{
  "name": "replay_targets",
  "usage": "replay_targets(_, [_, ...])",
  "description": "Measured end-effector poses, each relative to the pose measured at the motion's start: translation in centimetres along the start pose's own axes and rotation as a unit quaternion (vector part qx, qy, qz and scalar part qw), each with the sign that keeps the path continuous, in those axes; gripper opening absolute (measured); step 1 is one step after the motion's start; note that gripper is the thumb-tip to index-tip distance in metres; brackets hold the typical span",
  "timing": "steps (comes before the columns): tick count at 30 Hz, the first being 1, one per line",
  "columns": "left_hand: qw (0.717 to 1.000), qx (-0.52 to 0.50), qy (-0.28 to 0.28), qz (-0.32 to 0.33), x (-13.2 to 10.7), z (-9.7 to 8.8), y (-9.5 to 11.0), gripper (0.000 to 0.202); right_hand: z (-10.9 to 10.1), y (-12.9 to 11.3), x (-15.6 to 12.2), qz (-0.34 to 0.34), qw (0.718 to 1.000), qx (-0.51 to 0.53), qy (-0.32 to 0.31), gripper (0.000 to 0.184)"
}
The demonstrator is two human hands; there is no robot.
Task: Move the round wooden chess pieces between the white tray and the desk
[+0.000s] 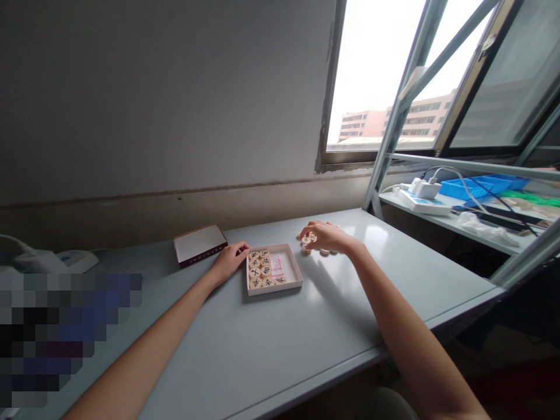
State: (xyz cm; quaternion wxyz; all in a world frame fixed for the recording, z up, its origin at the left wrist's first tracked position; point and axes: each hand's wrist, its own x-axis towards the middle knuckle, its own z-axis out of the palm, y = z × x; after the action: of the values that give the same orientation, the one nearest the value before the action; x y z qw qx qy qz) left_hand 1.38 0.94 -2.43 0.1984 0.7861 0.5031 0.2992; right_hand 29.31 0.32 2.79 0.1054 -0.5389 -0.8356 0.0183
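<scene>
Holding right fingers (pixel 315 227) bent over round pale wooden discs (pixel 305 240) near the far edge of the grey surface (pixel 196 344), cannot tell if gripping; resting left fingers (pixel 238 247), curled, at the far-left corner of the shallow white box (pixel 275 290). Probably collecting; calls for pinching.

The grey tabletop (pixel 262 344) (smooth, with bright glare toward its far right) carries a shallow white tray (pixel 276 290) near the middle. Left of it, toward the back edge, lies a dark red box part (pixel 201 244), white inside. Loose round pieces (pixel 306 248), partly hidden, lie right of the tray.
</scene>
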Motion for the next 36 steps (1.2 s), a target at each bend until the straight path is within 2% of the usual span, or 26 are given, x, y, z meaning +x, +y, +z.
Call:
replay_targets(5, [1.000, 0.000, -0.002, 0.003, 0.0, 0.0, 0.0, 0.029, -0.6, -3.3, 0.1, -0.122, 0.985, 0.103, -0.070, 0.022])
replay_targets(7, [1.000, -0.001, -0.004, 0.001, 0.0, 0.0, 0.1, 0.030, -0.3, -4.7, 0.2, -0.173, 0.968, 0.143, -0.108, 0.024])
replay_targets(10, [1.000, -0.001, -0.004, 0.001, 0.0, 0.0, 0.2, 0.030, 0.6, -5.9, 0.4, -0.205, 0.952, 0.166, -0.155, 0.026])
replay_targets(15, [1.000, 0.004, -0.002, -0.003, 0.0, 0.0, 0.1, 0.030, 1.0, -6.0, 0.5, -0.201, 0.941, 0.178, -0.208, 0.019])
replay_targets(19, [1.000, 0.003, -0.005, -0.003, 0.0, 0.0, 0.1, 0.030, 0.3, -5.8, 0.2, -0.210, 0.926, 0.175, -0.260, 0.029])
replay_targets(23, [1.000, 0.003, -0.005, -0.005, 0.0, 0.0, -0.1, 0.030, -0.1, -5.9, 0.2, -0.217, 0.917, 0.185, -0.278, 0.028])
replay_targets(27, [1.000, -0.002, -0.003, -0.003, 0.1, 0.1, -0.2, 0.030, 0.1, -5.5, 0.4, -0.186, 0.922, 0.177, -0.290, 0.024])
replay_targets(33, [1.000, 0.000, 0.000, -0.002, 0.0, 0.0, 0.0, 0.030, 0.5, -5.0, 0.7, -0.166, 0.924, 0.202, -0.277, 0.022])
replay_targets(36, [1.000, 0.003, 0.001, -0.003, 0.0, 0.0, 0.1, 0.030, 0.0, -4.7, 0.7, -0.177, 0.931, 0.230, -0.223, 0.024])
